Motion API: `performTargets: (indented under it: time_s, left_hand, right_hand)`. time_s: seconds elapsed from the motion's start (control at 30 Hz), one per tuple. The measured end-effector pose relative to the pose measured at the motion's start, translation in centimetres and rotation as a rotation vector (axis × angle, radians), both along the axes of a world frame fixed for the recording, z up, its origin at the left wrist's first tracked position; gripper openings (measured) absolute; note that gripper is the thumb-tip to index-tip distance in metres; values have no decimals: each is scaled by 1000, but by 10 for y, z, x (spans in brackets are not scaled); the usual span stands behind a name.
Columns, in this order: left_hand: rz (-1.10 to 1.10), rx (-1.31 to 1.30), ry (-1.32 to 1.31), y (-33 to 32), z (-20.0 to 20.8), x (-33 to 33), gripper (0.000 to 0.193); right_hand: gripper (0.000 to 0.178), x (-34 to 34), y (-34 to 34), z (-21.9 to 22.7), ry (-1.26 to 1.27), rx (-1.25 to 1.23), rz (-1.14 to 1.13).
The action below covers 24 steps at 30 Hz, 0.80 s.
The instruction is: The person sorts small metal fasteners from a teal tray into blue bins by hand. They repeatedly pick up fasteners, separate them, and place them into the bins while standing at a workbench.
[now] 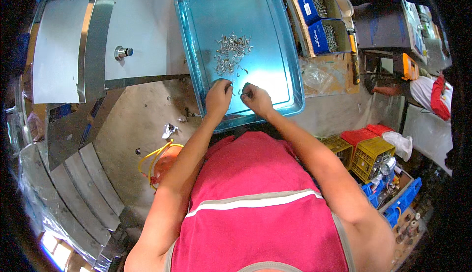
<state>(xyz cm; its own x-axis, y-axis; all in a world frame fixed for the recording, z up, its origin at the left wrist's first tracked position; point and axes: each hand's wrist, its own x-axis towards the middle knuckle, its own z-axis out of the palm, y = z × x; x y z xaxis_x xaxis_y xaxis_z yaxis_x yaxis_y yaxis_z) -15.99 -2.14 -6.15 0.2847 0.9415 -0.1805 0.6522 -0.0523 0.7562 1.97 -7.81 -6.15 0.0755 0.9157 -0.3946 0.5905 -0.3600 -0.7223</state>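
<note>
A heap of small silver screws or similar metal fasteners (pixel 231 50) lies in the middle of a large blue-tinted, shiny metal tray (pixel 196 82). Over the near part of this tray, my left hand (pixel 219 97) is closed, its thumb and fingers pinched together. My right hand (pixel 256 99), also pinched closed, faces it a short gap away. Tiny silver bits show by the fingertips of both hands, too small to name with certainty. A few loose fasteners (pixel 242 69) lie between the heap and my hands.
Blue bins of fasteners (pixel 330 36) stand right of the tray, near a yellow-and-black tool (pixel 353 55). On the left is a pale metal panel with a round fitting (pixel 123 52). Yellow crates (pixel 371 156) sit at the lower right. Another person's arm (pixel 391 91) shows far right.
</note>
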Motion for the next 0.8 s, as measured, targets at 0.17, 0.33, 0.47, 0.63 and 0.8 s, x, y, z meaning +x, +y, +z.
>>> performTargets:
  time_s: [0.17, 0.33, 0.47, 0.63, 0.8]
  left_hand:
    - [-2, 24, 125, 8, -5, 14, 20]
    - [31, 21, 150, 14, -2, 12, 18]
    - [-48, -68, 25, 9, 6, -12, 16]
    - [-340, 141, 130, -5, 3, -15, 16]
    - [-507, 236, 333, -5, -14, -1, 16]
  right_hand:
    - [18, -20, 4, 14, -163, 15, 40]
    - [15, -29, 9, 3, -239, 113, 83]
    - [13, -32, 8, -5, -278, 149, 119]
    - [18, -15, 6, 0, 171, -15, -199]
    - [19, 26, -6, 15, 957, -350, -687]
